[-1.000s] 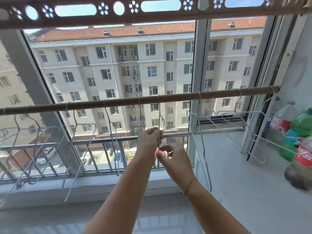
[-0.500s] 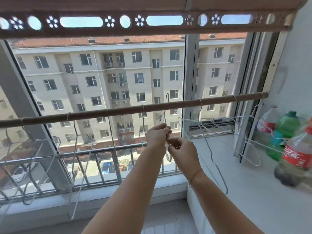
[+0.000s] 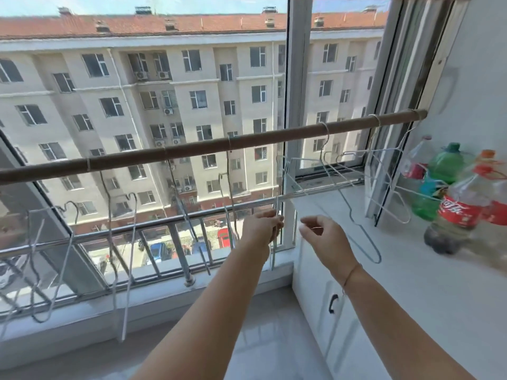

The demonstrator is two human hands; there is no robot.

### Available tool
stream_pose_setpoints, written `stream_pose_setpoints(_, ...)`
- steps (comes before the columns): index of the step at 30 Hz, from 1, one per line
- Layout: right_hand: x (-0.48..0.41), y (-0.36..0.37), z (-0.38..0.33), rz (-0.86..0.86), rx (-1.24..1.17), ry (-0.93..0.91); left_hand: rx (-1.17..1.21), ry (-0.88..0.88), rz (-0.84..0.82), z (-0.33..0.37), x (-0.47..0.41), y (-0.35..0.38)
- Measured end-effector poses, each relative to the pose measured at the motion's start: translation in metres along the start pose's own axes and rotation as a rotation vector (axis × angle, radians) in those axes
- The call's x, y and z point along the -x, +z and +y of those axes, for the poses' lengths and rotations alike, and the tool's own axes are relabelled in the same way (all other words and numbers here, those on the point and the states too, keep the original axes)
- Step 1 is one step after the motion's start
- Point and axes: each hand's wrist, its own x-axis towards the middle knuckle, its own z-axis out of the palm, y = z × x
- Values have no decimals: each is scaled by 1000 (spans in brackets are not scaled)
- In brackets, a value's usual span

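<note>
Looks like we're mid-step pulling a wire hanger off the rod: left hand grips it upright just below the rod, right hand beside it loosely curled and empty, so next we likely need a two-handed regrip

Head-worn view, facing window, angled downward, close

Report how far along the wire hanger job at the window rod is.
Done: nothing finished shows. In hand: the left hand grips one wire hanger, apparently not hooked on the wooden rod; the right hand is beside it, loosely curled, not touching. Left: the other hangers hooked along the rod on both sides.
</note>
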Motion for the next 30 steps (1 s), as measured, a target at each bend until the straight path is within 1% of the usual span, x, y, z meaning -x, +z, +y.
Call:
stream_pose_setpoints(4, 0, -3, 15, -50, 93, 10, -284, 70, -19, -11, 11, -20)
stream_pose_setpoints(10, 2, -4, 25, -125, 252, -67, -669, 205, -39, -12, 15, -45)
stream_pose_setpoints(12, 6, -5, 27, -166, 261, -52, -720, 244, -51, -11, 18, -50)
stream_pose_setpoints(15, 16, -9, 31, -191, 214, -37, -698, 261, -72, -12, 19, -52)
stream_pose_setpoints(20, 29, -24, 34, -103, 190, 17, -687, 334, -2, -18, 19, -51)
stream_pose_setpoints(22, 34, -30, 32, -107, 78, 63, -651, 381, 41, -22, 19, -49)
stream_pose_setpoints(24, 39, -35, 27, -103, -38, 99, -601, 439, 123, -27, 19, -45)
stream_pose_setpoints(26, 44, -38, 21, -69, -111, 106, -508, 453, 187, -28, 21, -38)
stream_pose_setpoints(27, 46, -39, 18, -42, -133, 95, -443, 428, 172, -27, 23, -33)
stream_pose_setpoints(28, 49, -39, 14, -9, -148, 78, -377, 380, 121, -26, 26, -27)
stream_pose_setpoints(30, 51, -39, 6, 52, -169, 43, -273, 259, -26, -20, 34, -11)
